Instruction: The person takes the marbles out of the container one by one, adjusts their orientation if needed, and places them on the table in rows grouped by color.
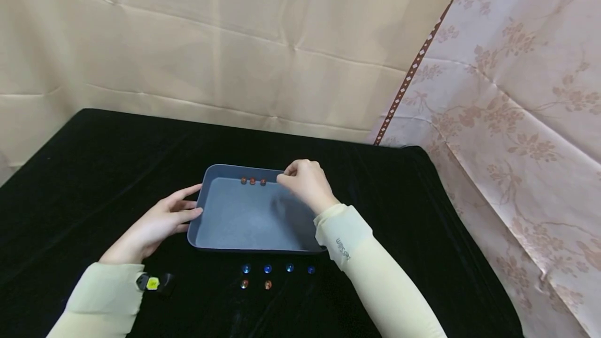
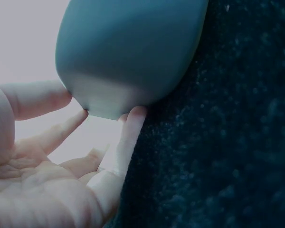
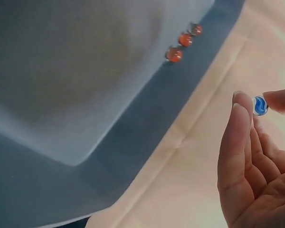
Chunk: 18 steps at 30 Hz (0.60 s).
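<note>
A grey-blue rectangular tray (image 1: 249, 218) lies on the black cloth. My left hand (image 1: 161, 223) is at its left side, the fingertips (image 2: 137, 114) touching the tray wall, fingers spread and fairly straight. Above the far right part of the tray is my right hand (image 1: 307, 184), pinching a clear marble with a blue swirl (image 3: 260, 106) between thumb and fingertip. In the head view that marble is hidden by the hand. Three orange marbles (image 1: 252, 181) sit in a row inside the tray along its far wall; the right wrist view shows these orange marbles (image 3: 185, 39) too.
In front of the tray, several blue marbles (image 1: 267, 268) form a row on the black cloth (image 1: 141, 160). Two orange-tinted marbles (image 1: 268, 285) lie nearer to me. Behind the table hangs a cream curtain (image 1: 235, 40), with a floral curtain (image 1: 516, 93) at the right.
</note>
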Motion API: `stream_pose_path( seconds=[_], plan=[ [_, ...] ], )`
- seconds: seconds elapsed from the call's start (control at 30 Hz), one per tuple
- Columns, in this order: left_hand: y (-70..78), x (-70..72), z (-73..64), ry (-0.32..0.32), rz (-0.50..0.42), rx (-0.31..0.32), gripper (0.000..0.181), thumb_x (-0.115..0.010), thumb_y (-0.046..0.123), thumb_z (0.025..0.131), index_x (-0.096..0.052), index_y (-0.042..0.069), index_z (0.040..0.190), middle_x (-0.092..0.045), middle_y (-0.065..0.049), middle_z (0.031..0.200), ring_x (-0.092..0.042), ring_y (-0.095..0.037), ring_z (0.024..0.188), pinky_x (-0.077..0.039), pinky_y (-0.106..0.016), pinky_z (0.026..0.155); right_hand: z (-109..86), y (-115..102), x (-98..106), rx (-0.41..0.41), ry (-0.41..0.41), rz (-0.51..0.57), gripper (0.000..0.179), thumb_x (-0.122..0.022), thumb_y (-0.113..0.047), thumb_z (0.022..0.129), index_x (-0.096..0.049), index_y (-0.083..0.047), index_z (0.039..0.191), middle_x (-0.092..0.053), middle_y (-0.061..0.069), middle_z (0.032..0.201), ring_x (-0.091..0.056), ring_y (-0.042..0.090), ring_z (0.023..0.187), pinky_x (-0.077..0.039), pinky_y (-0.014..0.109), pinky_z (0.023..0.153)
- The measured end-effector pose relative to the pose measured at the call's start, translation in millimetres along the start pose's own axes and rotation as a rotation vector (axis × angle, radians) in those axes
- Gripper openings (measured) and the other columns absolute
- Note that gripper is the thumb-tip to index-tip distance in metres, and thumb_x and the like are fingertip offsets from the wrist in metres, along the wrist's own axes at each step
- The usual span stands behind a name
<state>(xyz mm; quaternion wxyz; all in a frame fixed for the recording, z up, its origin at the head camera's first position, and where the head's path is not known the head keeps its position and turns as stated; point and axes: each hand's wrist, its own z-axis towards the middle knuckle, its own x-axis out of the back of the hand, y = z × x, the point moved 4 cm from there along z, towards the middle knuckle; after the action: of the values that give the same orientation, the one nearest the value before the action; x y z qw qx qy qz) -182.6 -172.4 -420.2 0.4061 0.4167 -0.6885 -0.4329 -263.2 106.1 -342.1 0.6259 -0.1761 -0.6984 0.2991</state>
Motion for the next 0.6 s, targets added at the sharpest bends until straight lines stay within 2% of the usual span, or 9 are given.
stream_pose_path(
  seconds=[0.2,0.5,0.6],
  plan=[
    [0.4,-0.1,0.1,0.003,0.004,-0.001,0.068,-0.049,0.028,0.104,-0.013,0.012,0.16,-0.037,-0.032,0.146,-0.052,-0.041,0.127,-0.048,-0.056,0.104,-8.0,3,9,0.003,0.021,0.055,0.015,-0.066,-0.02,0.088,-0.073,-0.009,0.094,-0.072,0.004,0.086,-0.065,0.015,0.062,-0.054,0.027,0.063],
    [-0.9,0.5,0.5,-0.004,0.007,-0.019,0.068,-0.05,0.03,0.104,-0.014,0.012,0.16,-0.039,-0.032,0.146,-0.054,-0.036,0.124,-0.049,-0.054,0.103,-20.7,4,17,0.033,0.039,0.11,0.013,-0.066,-0.019,0.088,-0.073,-0.009,0.092,-0.073,0.007,0.082,-0.066,0.017,0.062,-0.054,0.026,0.059],
    [-1.6,0.7,0.1,-0.002,0.008,-0.018,0.068,-0.05,0.03,0.104,-0.014,0.012,0.16,-0.038,-0.032,0.146,-0.054,-0.036,0.125,-0.049,-0.055,0.103,-26.4,3,18,0.041,0.036,0.137,0.013,-0.067,-0.02,0.089,-0.073,-0.01,0.093,-0.073,0.009,0.083,-0.068,0.021,0.064,-0.056,0.027,0.06]
  ],
)
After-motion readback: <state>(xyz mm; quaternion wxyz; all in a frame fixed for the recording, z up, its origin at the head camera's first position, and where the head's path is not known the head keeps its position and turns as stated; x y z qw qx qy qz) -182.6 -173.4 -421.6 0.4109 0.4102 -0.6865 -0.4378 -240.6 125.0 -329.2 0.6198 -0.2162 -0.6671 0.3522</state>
